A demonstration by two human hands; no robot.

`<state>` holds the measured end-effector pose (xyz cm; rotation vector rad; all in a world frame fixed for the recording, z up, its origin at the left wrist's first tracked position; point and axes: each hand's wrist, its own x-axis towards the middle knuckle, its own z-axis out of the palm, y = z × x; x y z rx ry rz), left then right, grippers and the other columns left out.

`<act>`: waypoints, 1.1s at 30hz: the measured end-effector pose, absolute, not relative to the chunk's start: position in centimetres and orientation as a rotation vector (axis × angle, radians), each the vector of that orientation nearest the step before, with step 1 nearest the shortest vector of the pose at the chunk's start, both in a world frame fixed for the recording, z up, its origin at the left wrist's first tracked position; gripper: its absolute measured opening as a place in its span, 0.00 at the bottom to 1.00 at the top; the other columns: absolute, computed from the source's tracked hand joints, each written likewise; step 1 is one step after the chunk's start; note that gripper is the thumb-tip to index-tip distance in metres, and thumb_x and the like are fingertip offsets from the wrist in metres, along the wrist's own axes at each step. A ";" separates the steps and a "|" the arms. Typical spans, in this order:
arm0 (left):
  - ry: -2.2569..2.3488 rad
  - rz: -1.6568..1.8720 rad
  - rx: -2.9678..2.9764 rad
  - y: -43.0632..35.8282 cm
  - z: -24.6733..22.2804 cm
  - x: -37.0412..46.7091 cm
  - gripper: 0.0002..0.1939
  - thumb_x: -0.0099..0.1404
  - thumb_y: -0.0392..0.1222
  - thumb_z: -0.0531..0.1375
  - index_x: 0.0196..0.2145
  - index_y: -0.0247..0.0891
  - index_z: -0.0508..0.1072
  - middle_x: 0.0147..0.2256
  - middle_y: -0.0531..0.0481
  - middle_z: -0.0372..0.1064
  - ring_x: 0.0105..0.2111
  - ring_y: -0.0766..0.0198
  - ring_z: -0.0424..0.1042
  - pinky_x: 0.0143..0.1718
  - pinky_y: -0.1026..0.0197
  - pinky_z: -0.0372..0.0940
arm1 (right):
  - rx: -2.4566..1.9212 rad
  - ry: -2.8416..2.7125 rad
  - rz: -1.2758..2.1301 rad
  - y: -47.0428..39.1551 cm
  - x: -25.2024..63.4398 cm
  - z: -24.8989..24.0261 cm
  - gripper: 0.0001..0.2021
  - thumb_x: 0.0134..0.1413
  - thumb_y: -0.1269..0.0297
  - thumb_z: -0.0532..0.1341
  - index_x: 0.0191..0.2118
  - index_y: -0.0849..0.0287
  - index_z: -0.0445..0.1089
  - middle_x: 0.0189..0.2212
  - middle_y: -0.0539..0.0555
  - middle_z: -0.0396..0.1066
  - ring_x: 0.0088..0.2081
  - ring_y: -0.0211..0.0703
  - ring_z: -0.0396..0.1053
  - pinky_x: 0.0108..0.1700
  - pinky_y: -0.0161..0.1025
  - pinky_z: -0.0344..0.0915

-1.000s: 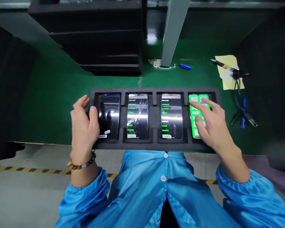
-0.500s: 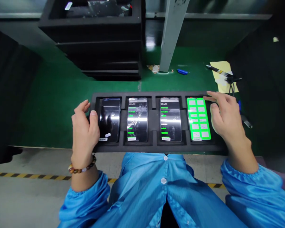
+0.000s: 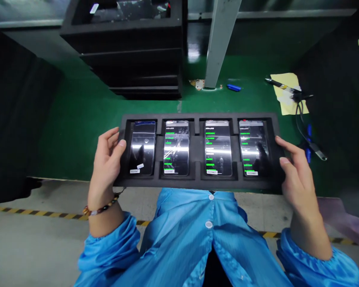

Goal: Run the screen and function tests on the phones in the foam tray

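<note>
A black foam tray (image 3: 197,149) with several phones in its pockets lies along the front edge of the green bench. The leftmost phone (image 3: 143,149) has a dark screen with a small white sticker on it. Green and white text lines show on the second phone (image 3: 176,149), the third phone (image 3: 217,153) and the rightmost phone (image 3: 253,149). My left hand (image 3: 106,159) grips the tray's left end, thumb on top, other fingers partly hidden. At the right end, my right hand (image 3: 300,179) holds the tray's edge between thumb and fingers.
Behind the tray, a stack of black foam trays (image 3: 131,59) stands at the back left. A grey metal post (image 3: 221,44) rises beside it, near a blue pen cap (image 3: 233,87). To the right lie yellow paper (image 3: 284,81), a pen (image 3: 279,84) and a cable (image 3: 300,117).
My right hand has moved from beside the rightmost phone to the tray's right edge. That phone's screen went from a green grid to dark with text lines. My left hand stays on the tray.
</note>
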<state>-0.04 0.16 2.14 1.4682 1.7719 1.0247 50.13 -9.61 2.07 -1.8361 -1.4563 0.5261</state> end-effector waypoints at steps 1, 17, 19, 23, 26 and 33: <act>1.735 1.015 1.465 0.1 2.2 -0.2 0.38 0.72 0.66 0.66 0.69 0.42 0.68 0.69 0.37 0.73 0.70 0.47 0.73 0.75 0.42 0.66 | -1.814 -1.478 0.522 -9.8 49.9 2.1 0.26 0.76 0.53 0.56 0.74 0.44 0.68 0.75 0.56 0.68 0.77 0.57 0.63 0.79 0.62 0.59; 1.781 0.678 1.938 0.2 2.7 -0.8 0.24 0.80 0.59 0.56 0.59 0.48 0.85 0.73 0.42 0.67 0.78 0.46 0.59 0.79 0.35 0.53 | -1.750 -1.945 0.334 -6.0 51.4 1.8 0.25 0.79 0.54 0.49 0.70 0.46 0.73 0.63 0.58 0.80 0.76 0.56 0.64 0.78 0.64 0.56; 1.823 0.646 2.030 0.6 3.2 -0.4 0.23 0.81 0.57 0.55 0.59 0.48 0.85 0.75 0.40 0.63 0.79 0.44 0.57 0.79 0.32 0.52 | -1.784 -1.936 0.347 -4.8 51.5 1.9 0.25 0.78 0.54 0.49 0.69 0.47 0.74 0.65 0.59 0.78 0.76 0.56 0.64 0.78 0.64 0.56; 1.721 0.608 2.319 0.5 4.4 2.1 0.21 0.82 0.52 0.55 0.59 0.50 0.85 0.77 0.41 0.58 0.77 0.41 0.58 0.77 0.30 0.52 | -1.802 -1.921 0.336 -3.7 51.4 2.5 0.24 0.77 0.54 0.50 0.67 0.46 0.75 0.67 0.60 0.76 0.77 0.57 0.63 0.77 0.65 0.56; 1.390 0.435 2.486 0.5 5.0 4.5 0.19 0.82 0.50 0.56 0.60 0.54 0.84 0.78 0.44 0.58 0.76 0.44 0.60 0.78 0.30 0.52 | -1.733 -1.946 0.302 -4.1 50.6 3.2 0.23 0.77 0.54 0.51 0.67 0.46 0.75 0.66 0.61 0.76 0.76 0.58 0.64 0.76 0.64 0.57; 1.432 0.278 2.579 3.0 5.3 7.0 0.22 0.84 0.49 0.53 0.66 0.52 0.81 0.77 0.43 0.59 0.75 0.41 0.59 0.80 0.26 0.46 | -1.380 -2.324 0.513 -3.9 46.0 3.3 0.22 0.79 0.57 0.50 0.68 0.46 0.73 0.64 0.57 0.78 0.75 0.59 0.64 0.75 0.65 0.52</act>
